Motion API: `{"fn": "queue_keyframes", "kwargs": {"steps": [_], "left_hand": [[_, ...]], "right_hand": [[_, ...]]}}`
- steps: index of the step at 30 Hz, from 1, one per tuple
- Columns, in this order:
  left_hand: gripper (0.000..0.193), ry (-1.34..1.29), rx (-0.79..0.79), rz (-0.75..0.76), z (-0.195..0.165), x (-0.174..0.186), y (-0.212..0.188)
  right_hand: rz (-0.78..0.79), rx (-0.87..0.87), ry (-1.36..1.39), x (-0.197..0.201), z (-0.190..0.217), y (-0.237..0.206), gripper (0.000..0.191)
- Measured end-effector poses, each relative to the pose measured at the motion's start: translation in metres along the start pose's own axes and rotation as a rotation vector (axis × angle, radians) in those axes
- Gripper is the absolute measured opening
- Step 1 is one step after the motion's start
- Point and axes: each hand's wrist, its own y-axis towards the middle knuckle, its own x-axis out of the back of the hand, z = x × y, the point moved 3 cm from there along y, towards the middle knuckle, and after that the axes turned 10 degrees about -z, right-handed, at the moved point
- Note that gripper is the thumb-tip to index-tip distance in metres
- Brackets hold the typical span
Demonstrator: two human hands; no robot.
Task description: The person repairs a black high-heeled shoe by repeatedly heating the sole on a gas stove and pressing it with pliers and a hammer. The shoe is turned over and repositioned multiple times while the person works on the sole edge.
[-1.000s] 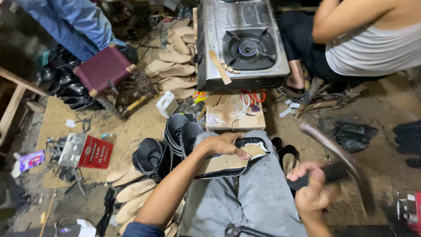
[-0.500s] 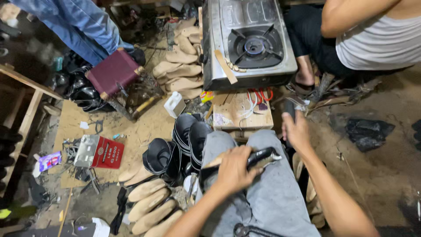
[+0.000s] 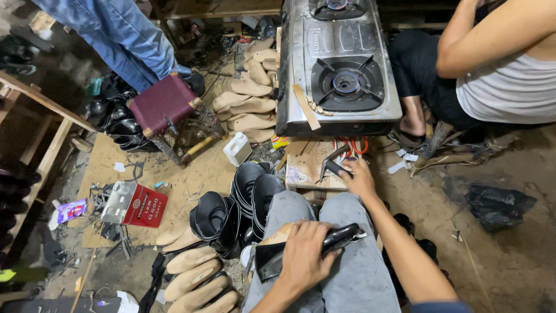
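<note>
Cluttered dirt workshop floor [image 3: 509, 272]: left hand [image 3: 304, 258] grips a glossy black shoe upper [image 3: 341, 237] on the lap; right hand [image 3: 358, 177] closes around metal pincers [image 3: 330, 162] beside a steel stove [image 3: 339, 64].

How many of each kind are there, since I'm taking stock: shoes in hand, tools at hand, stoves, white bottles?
Black shoe held in left hand: 1
Metal tool at right hand: 1
Stove: 1
White bottle: 1
Total: 4
</note>
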Motion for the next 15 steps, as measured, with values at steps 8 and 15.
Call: {"fn": "queue_keyframes", "kwargs": {"steps": [8, 15], "left_hand": [[0.058, -0.593, 0.377, -0.023, 0.011, 0.022, 0.026], [0.068, -1.509, 0.697, -0.049, 0.009, -0.021, 0.033]], "right_hand": [[-0.093, -0.558, 0.659, 0.116, 0.060, -0.093, 0.027], [0.239, -1.318, 1.828, 0.126, 0.161, -0.170, 0.073]]}}
